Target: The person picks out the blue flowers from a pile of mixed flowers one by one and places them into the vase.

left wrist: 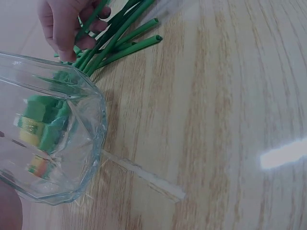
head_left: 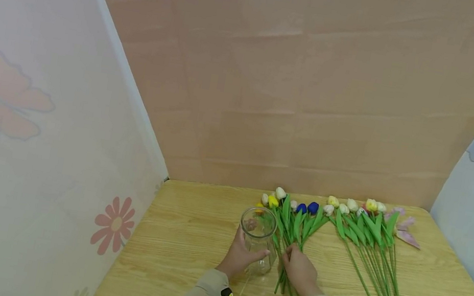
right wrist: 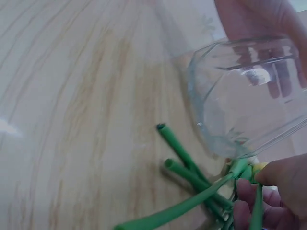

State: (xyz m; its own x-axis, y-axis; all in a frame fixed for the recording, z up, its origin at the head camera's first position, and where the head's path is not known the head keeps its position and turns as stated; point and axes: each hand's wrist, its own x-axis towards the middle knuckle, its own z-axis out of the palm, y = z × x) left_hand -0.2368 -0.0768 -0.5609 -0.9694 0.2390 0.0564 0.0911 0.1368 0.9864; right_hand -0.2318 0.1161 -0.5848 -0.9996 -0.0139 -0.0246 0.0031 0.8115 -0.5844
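Note:
A clear glass vase (head_left: 260, 242) with a faceted body stands nearly upright in the head view. My left hand (head_left: 240, 256) grips it round its left side, thumb across the front. Just right of the vase lies a bunch of artificial tulips (head_left: 292, 224) with white, yellow and blue heads. Over their stems, my right hand (head_left: 300, 271) pinches a green stem (right wrist: 256, 211) between thumb and fingers. Other cut stem ends (left wrist: 144, 44) spread beneath that hand. Through the glass (left wrist: 91, 143), yellow and green flower parts show in the left wrist view.
A second bunch of tulips (head_left: 374, 237), white and yellow, lies to the right, with a pink lily-like flower (head_left: 405, 230) beside it. A clear strip (left wrist: 148, 177) lies on the wooden table (head_left: 184, 243) by the vase base. A brown backdrop and side walls enclose the table.

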